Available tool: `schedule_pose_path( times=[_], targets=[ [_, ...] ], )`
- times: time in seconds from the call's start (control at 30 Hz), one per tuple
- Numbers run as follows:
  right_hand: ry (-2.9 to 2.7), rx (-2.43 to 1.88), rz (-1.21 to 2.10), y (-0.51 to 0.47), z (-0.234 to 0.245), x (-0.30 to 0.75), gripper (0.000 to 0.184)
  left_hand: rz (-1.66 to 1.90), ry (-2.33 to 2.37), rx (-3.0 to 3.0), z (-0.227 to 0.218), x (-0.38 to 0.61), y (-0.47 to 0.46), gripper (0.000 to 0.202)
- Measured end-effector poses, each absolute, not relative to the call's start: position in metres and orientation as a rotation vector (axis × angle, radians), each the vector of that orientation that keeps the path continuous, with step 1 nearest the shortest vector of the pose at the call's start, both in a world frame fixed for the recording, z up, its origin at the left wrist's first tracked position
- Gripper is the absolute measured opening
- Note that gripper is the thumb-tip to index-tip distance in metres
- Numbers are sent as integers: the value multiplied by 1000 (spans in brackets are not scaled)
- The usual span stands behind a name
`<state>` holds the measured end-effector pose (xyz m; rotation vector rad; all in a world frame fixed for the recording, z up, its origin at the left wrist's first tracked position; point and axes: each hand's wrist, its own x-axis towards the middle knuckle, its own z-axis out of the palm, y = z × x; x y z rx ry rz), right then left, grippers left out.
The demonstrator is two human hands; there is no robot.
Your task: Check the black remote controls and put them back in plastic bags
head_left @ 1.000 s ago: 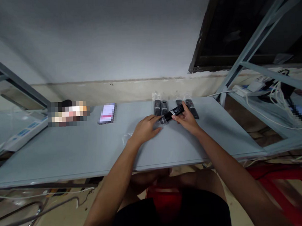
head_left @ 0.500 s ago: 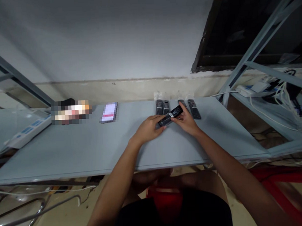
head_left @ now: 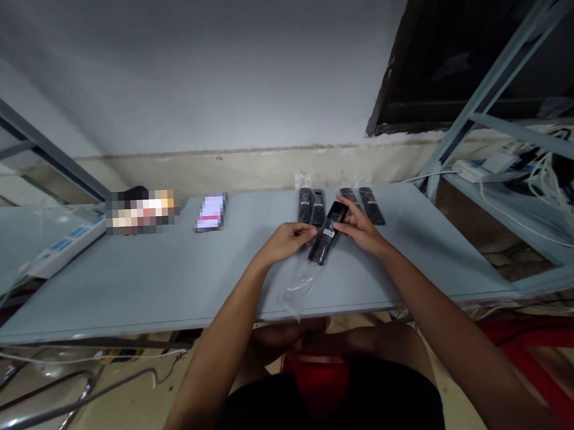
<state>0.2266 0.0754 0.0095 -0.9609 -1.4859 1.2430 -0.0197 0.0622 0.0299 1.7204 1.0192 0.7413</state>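
Between my hands lies a black remote control [head_left: 325,237] inside a clear plastic bag [head_left: 297,290], its long axis now pointing almost straight at me and tilted slightly. My right hand [head_left: 358,229] grips its upper end, and the fingertips of my left hand [head_left: 286,242] press its left side. The bag's loose tail trails toward the table's near edge. Just beyond my hands, several bagged black remotes [head_left: 305,204] lie side by side on the grey table [head_left: 128,291], close to my fingers but apart from them.
A flat pixelated packet [head_left: 211,212] and a blurred pile [head_left: 141,212] lie further left on the table. A white power strip [head_left: 69,248] sits at left, another with tangled cables [head_left: 475,167] at right. Grey metal shelf frames stand on both sides.
The bagged remote has turned from lying nearly crosswise to pointing almost toward me, and its bag tail now shows below it. My left hand has moved slightly back.
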Motion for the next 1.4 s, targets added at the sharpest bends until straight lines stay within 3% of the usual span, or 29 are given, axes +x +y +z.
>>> schedule_pose_path(
  times=[0.3,0.53,0.63,0.93,1.4],
  targets=[
    [-1584,-914,1214,78,1,224,47,784,1055,1464,22,-6,66,42],
    [-1728,-961,1005,81,0,222,36,894,1034,1353,19,-1,68,48],
    [-1781,-925,917,79,1,220,38,937,1040,1379,17,4,70,44],
    [-2066,-793,1122,71,16,224,46,993,1037,1640,13,12,66,29],
    [-1641,-988,1203,81,1,223,46,1076,1041,1450,2,6,74,37]
  ],
)
